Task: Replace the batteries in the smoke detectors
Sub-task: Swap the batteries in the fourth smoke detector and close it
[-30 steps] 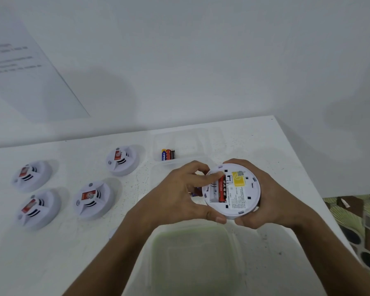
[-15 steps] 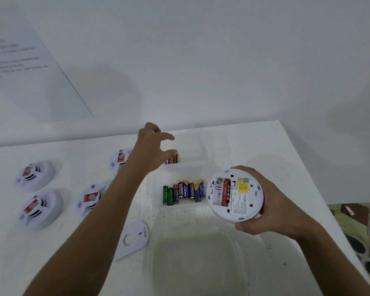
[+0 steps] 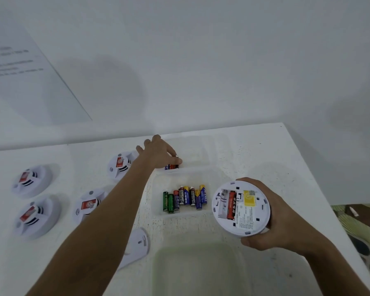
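White wall backs a white tabletop (image 3: 254,150), scuffed in places. From the left I log four closed smoke detectors: two at the far left (image 3: 31,180) (image 3: 37,217), a third (image 3: 89,205) beside my forearm, a fourth (image 3: 120,164) near the wall. A detached cover plate (image 3: 135,247) lies flat below the forearm.

My left hand (image 3: 158,153) reaches into the far clear tray (image 3: 197,146), its fingers (image 3: 175,160) pinching a battery (image 3: 176,157) over a few others lying there. The nearer tray (image 3: 187,212) holds a row of assorted batteries (image 3: 184,198), side by side. A large translucent bin (image 3: 198,268) sits nearest me.

My right hand (image 3: 282,223) grips the open smoke detector (image 3: 240,208) by its rim, underside up, fingers curled round the edge; one red cell (image 3: 231,205) sits in the compartment, the slot beside it empty.

Risks, in my judgement: the two trays are unmarked, so spent and fresh cells may get mixed; the pinched battery is held only at its end and could slip; the replacement could go in with its poles reversed.
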Demonstrator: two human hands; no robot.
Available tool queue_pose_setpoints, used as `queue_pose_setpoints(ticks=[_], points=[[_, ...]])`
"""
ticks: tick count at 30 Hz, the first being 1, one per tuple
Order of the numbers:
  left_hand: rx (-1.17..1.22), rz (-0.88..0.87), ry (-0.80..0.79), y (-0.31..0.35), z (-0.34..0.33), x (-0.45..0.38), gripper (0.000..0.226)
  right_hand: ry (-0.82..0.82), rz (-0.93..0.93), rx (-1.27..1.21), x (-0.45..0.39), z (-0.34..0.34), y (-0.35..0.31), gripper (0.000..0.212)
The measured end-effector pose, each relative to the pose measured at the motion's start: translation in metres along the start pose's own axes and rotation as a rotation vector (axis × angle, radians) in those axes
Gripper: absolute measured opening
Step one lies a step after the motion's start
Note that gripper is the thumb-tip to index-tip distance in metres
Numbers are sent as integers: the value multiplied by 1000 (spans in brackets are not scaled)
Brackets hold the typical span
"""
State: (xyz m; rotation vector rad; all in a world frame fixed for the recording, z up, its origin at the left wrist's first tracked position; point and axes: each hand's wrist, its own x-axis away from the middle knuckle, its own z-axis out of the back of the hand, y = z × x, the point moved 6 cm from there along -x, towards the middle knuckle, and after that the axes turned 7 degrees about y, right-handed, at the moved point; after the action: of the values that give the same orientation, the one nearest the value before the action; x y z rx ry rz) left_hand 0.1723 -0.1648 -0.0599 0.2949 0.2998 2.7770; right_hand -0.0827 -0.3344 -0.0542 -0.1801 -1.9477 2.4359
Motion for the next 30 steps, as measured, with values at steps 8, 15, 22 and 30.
queue_pose_setpoints(ticks=[8,15,22,30], points=[[387,52,183,0,16,9,18,4,15,16,-4,-4,-10,89],[684,-132,371,34,73,115,8,-26,24,-2,-8,-13,-23,91],[789,-189,555,33,57,222,15,-116,41,-23,-15,-41,-33,93],[362,-331,832,3,41,268,12,-201,73,-36,-18,-84,-46,90]])
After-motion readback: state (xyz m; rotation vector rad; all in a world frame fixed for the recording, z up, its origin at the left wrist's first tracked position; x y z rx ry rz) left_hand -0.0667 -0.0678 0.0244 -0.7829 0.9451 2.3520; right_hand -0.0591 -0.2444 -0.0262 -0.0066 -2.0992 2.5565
